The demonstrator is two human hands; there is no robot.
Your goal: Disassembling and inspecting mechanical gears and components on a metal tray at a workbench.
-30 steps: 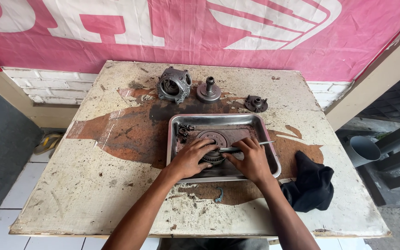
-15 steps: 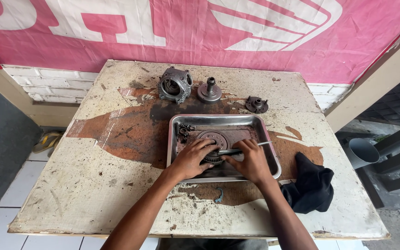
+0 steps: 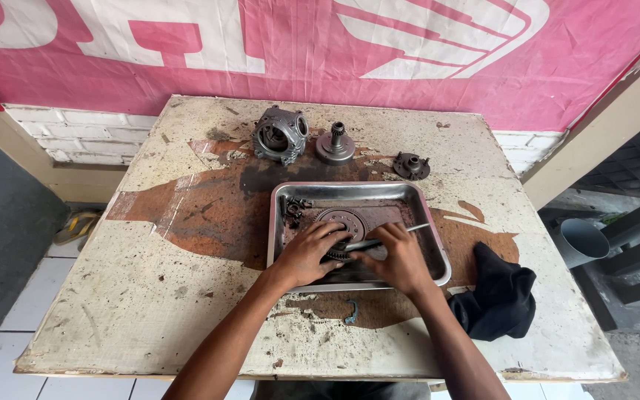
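My left hand (image 3: 307,254) covers the near part of the round toothed disc (image 3: 344,221) in the metal tray (image 3: 433,235), so I can't see its lower rim. My right hand (image 3: 400,258) hides most of the thin metal tool (image 3: 409,230); only its far end and a short piece between my hands show. The small parts (image 3: 295,208) in the tray's far-left corner are too tiny to tell apart. The picture's bottom edge cuts off both my forearms and the desk's (image 3: 112,296) near side. The pink banner (image 3: 409,59) runs off the top, and the grey pipe (image 3: 583,241) is cut at the right.
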